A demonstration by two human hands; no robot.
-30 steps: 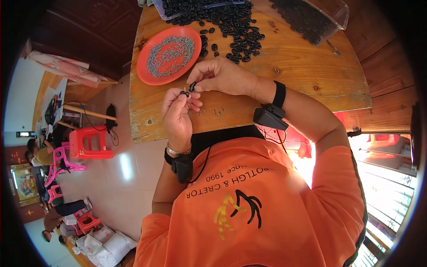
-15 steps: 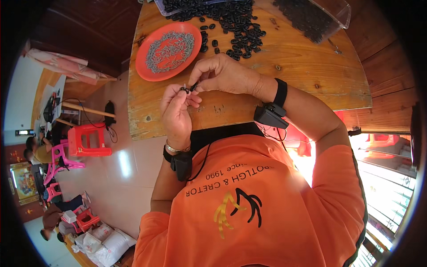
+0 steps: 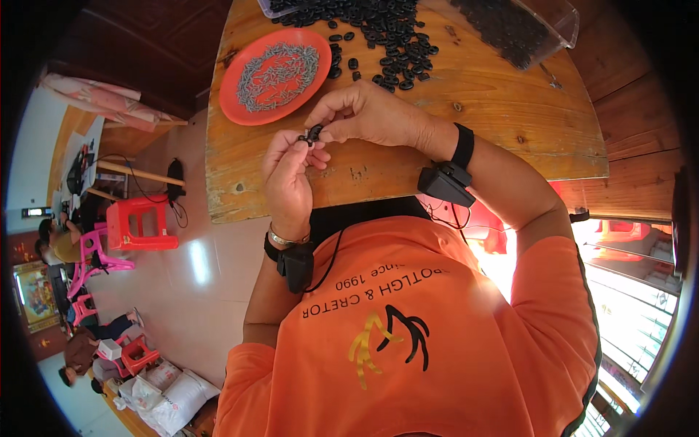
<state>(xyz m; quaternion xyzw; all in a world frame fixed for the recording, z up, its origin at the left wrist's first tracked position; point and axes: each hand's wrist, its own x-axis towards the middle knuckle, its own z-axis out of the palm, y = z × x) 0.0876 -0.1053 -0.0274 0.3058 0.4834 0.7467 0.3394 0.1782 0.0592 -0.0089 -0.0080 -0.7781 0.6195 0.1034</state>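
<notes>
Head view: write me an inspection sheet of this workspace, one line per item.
Surface: worn wooden table, scratched, bare at its near edge.
Job's things: small black part pinched between both hands above the table.
Clutter: orange plate of small grey metal pieces; loose black rings spread at the far edge; clear tray of dark parts.
Hands: left hand and right hand meet fingertip to fingertip on the part.
Cables: black cord running from the left wrist device.
Surroundings: red plastic stool on a tiled floor; white sacks lower left.
</notes>
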